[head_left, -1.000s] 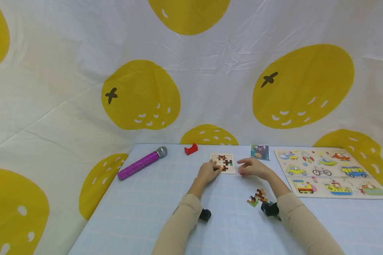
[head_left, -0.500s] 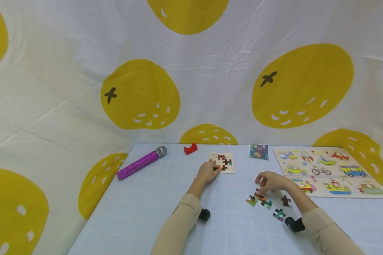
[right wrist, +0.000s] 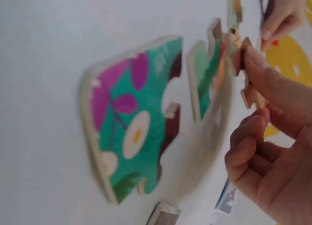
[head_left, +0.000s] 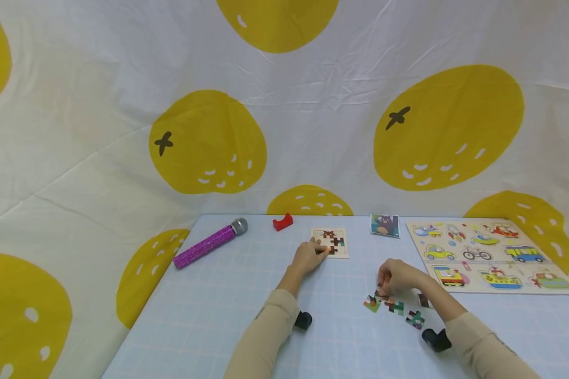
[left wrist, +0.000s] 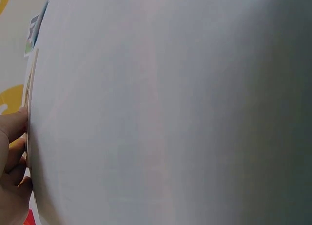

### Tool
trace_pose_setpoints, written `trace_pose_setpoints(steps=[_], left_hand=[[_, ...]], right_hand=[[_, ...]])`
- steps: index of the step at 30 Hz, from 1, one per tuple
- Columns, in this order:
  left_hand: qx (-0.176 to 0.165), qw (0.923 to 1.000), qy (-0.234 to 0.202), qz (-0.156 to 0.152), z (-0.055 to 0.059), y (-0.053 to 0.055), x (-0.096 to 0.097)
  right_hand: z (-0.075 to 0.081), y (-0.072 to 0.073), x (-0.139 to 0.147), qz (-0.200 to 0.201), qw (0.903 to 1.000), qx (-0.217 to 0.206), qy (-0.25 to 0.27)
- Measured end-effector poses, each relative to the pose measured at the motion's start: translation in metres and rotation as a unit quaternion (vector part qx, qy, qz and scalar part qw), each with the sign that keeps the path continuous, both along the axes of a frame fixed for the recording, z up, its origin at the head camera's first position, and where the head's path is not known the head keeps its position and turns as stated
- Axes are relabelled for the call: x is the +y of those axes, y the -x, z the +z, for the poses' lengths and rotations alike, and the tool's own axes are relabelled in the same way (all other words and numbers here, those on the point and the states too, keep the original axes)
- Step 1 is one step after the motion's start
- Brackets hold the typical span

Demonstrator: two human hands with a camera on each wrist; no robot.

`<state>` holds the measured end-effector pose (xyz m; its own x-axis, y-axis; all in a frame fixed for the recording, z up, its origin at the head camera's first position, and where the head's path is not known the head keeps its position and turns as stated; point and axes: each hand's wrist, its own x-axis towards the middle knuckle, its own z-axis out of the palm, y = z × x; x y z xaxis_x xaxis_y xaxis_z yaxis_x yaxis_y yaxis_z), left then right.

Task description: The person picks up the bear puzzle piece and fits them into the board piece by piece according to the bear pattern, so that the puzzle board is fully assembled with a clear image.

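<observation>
Right hand (head_left: 400, 275) angled down, grip pinched round brown puzzle piece (right wrist: 248, 95); left hand (head_left: 307, 256), fingers loosely spread, rests on puzzle board (head_left: 319, 232).

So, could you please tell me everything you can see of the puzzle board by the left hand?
The puzzle board looks like thin, pale wood, roughly square with a light rim. Some brown and green pieces sit in it, with pale gaps. It lies flat on the blue checked tablecloth, toward the far side; the left hand holds and partly covers its near left corner.
</observation>
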<state>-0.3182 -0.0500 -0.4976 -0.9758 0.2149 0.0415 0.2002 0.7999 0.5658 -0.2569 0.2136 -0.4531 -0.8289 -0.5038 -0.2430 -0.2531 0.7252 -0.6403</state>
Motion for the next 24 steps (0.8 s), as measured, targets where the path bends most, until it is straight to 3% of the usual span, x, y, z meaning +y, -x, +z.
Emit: trace_pose_setpoints(steps=[2, 5, 10, 16, 24], left_hand=[[-0.004, 1.0, -0.007, 0.002, 0.0, 0.0, 0.0], [-0.003, 0.9999, -0.015, 0.003, 0.0, 0.0, 0.0], [0.001, 0.9998, -0.017, 0.0, -0.001, 0.0, 0.0], [-0.014, 0.9995, -0.026, 0.009, -0.003, 0.002, -0.001], [-0.023, 0.999, -0.036, 0.01, 0.0, 0.001, -0.002]], right_hand=[[0.002, 0.004, 0.004, 0.005, 0.9987, 0.0, 0.052], [0.01, 0.011, 0.008, -0.017, 0.99, -0.009, 0.14], [0.031, 0.02, 0.007, -0.091, 0.9596, -0.022, 0.265], [0.051, 0.025, -0.004, -0.126, 0.9368, 0.021, 0.326], [0.061, 0.027, -0.016, -0.095, 0.9115, 0.002, 0.4]])
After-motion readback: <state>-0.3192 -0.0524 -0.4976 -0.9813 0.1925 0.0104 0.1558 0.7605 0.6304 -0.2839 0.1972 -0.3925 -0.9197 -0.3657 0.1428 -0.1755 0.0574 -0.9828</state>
